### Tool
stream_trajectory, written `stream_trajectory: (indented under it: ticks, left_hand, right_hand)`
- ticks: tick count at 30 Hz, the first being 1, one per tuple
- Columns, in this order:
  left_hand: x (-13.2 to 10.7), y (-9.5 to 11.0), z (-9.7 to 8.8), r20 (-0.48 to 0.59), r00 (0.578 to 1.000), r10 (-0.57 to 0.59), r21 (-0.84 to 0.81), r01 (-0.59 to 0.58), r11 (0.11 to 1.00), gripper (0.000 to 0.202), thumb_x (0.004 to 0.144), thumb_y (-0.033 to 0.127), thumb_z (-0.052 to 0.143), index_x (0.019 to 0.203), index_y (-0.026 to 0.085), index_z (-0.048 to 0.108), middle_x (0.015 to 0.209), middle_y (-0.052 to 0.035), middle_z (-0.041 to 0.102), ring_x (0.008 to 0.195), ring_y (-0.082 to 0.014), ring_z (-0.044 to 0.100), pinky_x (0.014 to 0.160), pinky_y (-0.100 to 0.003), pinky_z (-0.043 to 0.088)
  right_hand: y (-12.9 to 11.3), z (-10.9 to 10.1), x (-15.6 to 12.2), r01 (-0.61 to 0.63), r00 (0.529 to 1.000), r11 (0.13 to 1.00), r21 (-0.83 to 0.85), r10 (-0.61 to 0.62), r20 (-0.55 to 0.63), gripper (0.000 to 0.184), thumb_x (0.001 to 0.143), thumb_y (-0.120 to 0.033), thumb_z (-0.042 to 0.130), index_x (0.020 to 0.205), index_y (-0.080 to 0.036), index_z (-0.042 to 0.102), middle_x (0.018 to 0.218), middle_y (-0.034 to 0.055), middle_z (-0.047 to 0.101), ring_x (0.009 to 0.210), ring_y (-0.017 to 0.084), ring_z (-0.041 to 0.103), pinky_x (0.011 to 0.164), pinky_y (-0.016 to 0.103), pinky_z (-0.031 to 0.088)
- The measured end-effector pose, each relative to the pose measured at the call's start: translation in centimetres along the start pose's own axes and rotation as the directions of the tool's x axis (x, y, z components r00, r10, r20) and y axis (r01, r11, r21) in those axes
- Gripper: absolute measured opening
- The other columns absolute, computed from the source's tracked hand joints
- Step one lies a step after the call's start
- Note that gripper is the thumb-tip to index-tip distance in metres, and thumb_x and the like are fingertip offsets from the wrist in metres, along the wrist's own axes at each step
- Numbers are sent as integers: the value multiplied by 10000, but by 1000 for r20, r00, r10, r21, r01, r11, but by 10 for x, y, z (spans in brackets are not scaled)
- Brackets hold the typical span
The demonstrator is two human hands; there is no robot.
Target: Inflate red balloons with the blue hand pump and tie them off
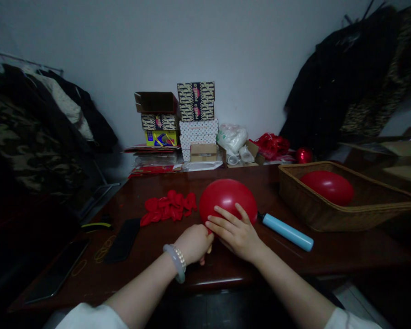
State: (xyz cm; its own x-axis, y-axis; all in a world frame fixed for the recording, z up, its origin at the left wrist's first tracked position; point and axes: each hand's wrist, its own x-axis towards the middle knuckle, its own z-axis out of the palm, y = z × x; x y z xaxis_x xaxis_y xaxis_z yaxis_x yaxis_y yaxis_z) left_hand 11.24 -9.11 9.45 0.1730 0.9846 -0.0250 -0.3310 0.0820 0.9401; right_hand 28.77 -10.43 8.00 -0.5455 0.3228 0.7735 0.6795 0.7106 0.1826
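Note:
A blown-up red balloon (226, 196) rests on the dark wooden table (157, 256) in front of me. My right hand (234, 230) lies against its near side with fingers stretched over it. My left hand (193, 242), wearing a pale bangle and a bead bracelet, is closed around the balloon's neck at its lower left edge. A heap of flat red balloons (167, 206) lies just left of it. A light blue hand pump (286, 230) lies right of the balloon.
A wicker basket (315, 210) at right holds another inflated red balloon (329, 186). Stacked boxes (195, 121), plastic bags and red ribbon (270, 145) line the back edge. A phone (60, 269) and a black case (123, 240) lie at left. Coats hang both sides.

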Motion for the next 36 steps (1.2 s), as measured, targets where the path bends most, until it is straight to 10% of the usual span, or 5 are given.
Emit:
stream_trajectory:
  ticks: [2,5,18,26,36]
  left_hand:
    - [-6,12,0,89,995,36,364,-66,929,392,629,196,740,387,231,434,327,28,335,426,-203,522,725,-366,482]
    - [-17,27,2,193,966,175,786,-259,561,364,615,267,759,404,233,465,377,27,337,429,-207,494,748,-402,461]
    - [-22,40,-6,302,856,420,755,-483,443,201,842,374,579,703,235,622,694,-49,586,652,-204,521,742,-309,409]
    - [-8,36,-1,413,725,551,889,-453,-71,183,912,283,483,939,229,655,960,-85,645,901,-255,545,885,-424,360]
    - [17,34,-23,166,708,686,776,-523,353,160,856,285,570,918,247,713,922,-69,659,911,-222,591,900,-337,422]
  right_hand:
    - [-1,-2,0,-35,999,999,-20,34,-31,361,928,-203,517,1274,-305,540,1241,-45,639,1332,166,412,1182,461,11]
    - [-5,-5,2,-77,995,997,-16,76,-65,305,925,-197,524,1200,-311,594,1207,-54,658,1297,171,455,1178,473,26]
    - [-22,-18,43,-257,963,966,-24,254,-89,152,912,-212,532,980,-249,663,1060,-17,712,1212,177,523,1176,474,68]
    - [-19,-8,51,-361,931,930,-65,355,-86,159,911,-217,534,1002,-252,660,1048,-10,709,1161,204,540,1160,505,96]
    - [8,-24,26,-432,897,901,28,433,-87,501,852,-435,593,1316,-271,498,1336,69,555,1310,288,421,1136,557,163]
